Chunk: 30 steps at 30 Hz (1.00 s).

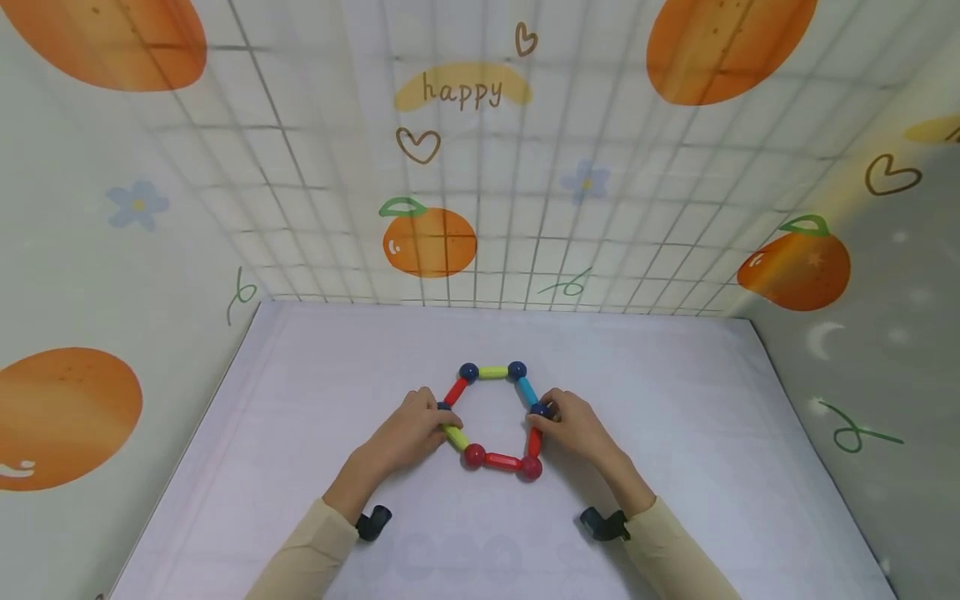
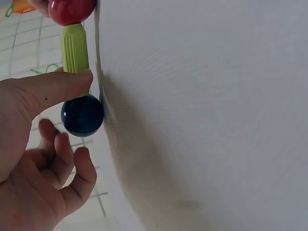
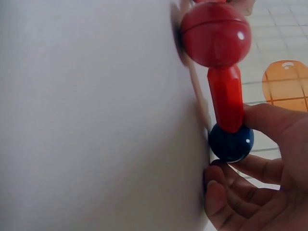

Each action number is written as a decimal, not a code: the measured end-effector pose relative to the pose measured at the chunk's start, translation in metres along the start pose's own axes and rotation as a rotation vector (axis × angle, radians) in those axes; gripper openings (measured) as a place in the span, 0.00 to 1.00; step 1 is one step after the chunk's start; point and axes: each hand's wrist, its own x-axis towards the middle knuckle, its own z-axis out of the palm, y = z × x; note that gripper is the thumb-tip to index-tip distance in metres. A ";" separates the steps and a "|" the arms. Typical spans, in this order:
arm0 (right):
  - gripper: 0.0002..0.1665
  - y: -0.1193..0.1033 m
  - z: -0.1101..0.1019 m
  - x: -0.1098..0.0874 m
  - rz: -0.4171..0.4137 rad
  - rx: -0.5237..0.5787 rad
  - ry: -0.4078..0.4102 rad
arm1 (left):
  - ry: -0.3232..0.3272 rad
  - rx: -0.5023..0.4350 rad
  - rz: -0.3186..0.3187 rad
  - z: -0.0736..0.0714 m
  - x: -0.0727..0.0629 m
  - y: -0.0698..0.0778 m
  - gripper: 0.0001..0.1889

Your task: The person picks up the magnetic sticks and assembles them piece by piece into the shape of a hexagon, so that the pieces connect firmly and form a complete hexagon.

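Note:
On the white table, toy rods and balls are joined into a six-sided ring. Its far side is a yellow-green rod [image 1: 492, 372] between two dark blue balls [image 1: 517, 369]; the near side is a red rod [image 1: 502, 462] between two red balls [image 1: 474, 455]. At the left corner my left hand [image 1: 411, 429] pinches the lower-left yellow-green rod [image 2: 75, 48], thumb across it beside a dark blue ball [image 2: 82, 115]. Opposite, my right hand [image 1: 576, 423] holds the right-corner dark blue ball [image 3: 231, 143], thumb against the right red rod [image 3: 225, 98]. A light blue rod [image 1: 527, 392] runs above that corner.
The white tabletop [image 1: 645, 367] stretches around the ring. Printed cloth walls [image 1: 510, 192] with oranges and grid lines rise behind and at both sides. Black wrist-camera mounts [image 1: 373, 523] sit by both sleeve cuffs.

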 end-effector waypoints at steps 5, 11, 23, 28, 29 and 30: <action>0.21 0.000 -0.001 0.000 0.003 0.000 0.000 | 0.024 0.004 0.016 0.000 0.003 -0.003 0.15; 0.21 -0.003 -0.003 -0.001 0.003 -0.001 0.004 | -0.020 -0.118 -0.009 -0.004 0.004 -0.003 0.14; 0.21 -0.006 -0.006 0.001 0.015 0.001 -0.010 | -0.155 -0.126 -0.197 -0.011 0.001 0.017 0.20; 0.21 -0.008 -0.008 0.003 0.025 0.020 -0.018 | -0.182 -0.131 -0.217 -0.014 -0.002 0.027 0.20; 0.22 -0.008 -0.009 0.003 0.018 0.019 -0.018 | -0.182 -0.131 -0.217 -0.015 -0.002 0.028 0.20; 0.24 -0.008 -0.010 0.002 0.008 0.009 -0.016 | -0.182 -0.127 -0.217 -0.016 -0.002 0.029 0.20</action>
